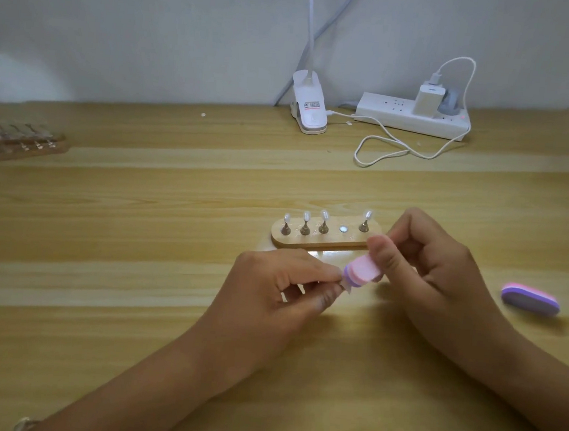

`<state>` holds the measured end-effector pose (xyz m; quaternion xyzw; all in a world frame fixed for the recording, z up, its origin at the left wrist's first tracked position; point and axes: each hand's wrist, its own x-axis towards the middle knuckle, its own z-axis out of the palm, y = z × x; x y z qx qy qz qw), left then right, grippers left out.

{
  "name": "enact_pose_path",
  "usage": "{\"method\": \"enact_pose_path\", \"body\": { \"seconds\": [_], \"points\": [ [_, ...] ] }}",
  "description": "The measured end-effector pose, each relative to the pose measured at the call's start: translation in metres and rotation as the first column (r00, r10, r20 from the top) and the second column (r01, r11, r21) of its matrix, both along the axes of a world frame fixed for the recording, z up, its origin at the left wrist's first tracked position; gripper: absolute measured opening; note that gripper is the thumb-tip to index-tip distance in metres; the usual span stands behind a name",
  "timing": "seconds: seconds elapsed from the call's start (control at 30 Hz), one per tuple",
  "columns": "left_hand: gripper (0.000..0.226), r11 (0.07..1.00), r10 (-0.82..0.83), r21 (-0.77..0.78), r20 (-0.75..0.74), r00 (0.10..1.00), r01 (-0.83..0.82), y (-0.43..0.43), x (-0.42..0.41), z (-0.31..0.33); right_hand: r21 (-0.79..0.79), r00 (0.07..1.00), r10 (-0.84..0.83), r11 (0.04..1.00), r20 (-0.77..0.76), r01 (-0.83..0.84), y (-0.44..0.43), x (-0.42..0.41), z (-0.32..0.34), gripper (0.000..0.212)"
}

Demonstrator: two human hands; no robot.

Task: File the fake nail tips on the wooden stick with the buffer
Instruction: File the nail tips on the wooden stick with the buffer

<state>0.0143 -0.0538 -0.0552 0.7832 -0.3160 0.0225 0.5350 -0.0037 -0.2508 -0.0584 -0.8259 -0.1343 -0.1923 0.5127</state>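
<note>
The left hand (280, 283) pinches one small nail tip (348, 287) between the thumb and the first finger, with the other fingers curled under. The tip is mostly hidden, so I cannot tell how it sits on its pin. The right hand (427, 262) grips the pink buffer (364, 273), thumb on top and fingers curled behind, and the end of the buffer lies against the tip.

Both hands work low over the counter (130, 305), just in front of the wooden stick (311, 243). The stick carries four standing tips (324, 215) and one bare socket (344, 228) among them. I judge that the held tip belongs to this socket (fingers give a firmer support against the rubbing than a thin pin would). Keeping the stick so near makes the way short for each tip.

Whether the four standing tips are already filed, I cannot tell.

A second buffer (530, 299) lies on the counter to the right of the right hand, apart from it but near. A clip lamp (308, 109) and a power strip (412, 118) stand at the back by the wall. Another stick (24, 149), blurred, lies far to the left, well apart from the work.
</note>
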Motion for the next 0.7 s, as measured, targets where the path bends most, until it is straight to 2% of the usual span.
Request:
{"method": "enact_pose_path", "body": {
  "seconds": [0.17, 0.3, 0.43, 0.57, 0.7],
  "points": [
    [0.015, 1.000, 0.000, 0.008, 0.023, 1.000, 0.000, 0.001, 0.002, 0.000, -0.069, 0.999, 0.040, 0.997, 0.032, -0.038, 0.006, -0.004, -0.001, 0.023],
    [0.016, 1.000, 0.020, -0.003, 0.016, 1.000, -0.020, -0.001, 0.002, 0.000, -0.035, 1.000, -0.001, 0.999, 0.018, 0.001, 0.001, -0.002, 0.001, 0.027],
    [0.015, 1.000, 0.000, 0.003, 0.032, 0.999, 0.000, 0.001, 0.002, 0.001, -0.119, 0.996, 0.061, 0.992, 0.069, -0.052, 0.006, -0.006, -0.002, 0.022],
    [0.012, 0.999, 0.010, -0.031, -0.017, 1.000, -0.010, 0.001, 0.002, 0.001, -0.040, 0.999, -0.005, 0.999, 0.033, 0.006, -0.005, 0.001, 0.001, 0.025],
    [0.013, 0.998, -0.006, -0.055, -0.038, 0.999, 0.004, 0.002, 0.004, 0.000, -0.155, 0.989, 0.118, 0.982, 0.086, -0.103, 0.004, -0.005, -0.003, 0.026]
  ]
}}
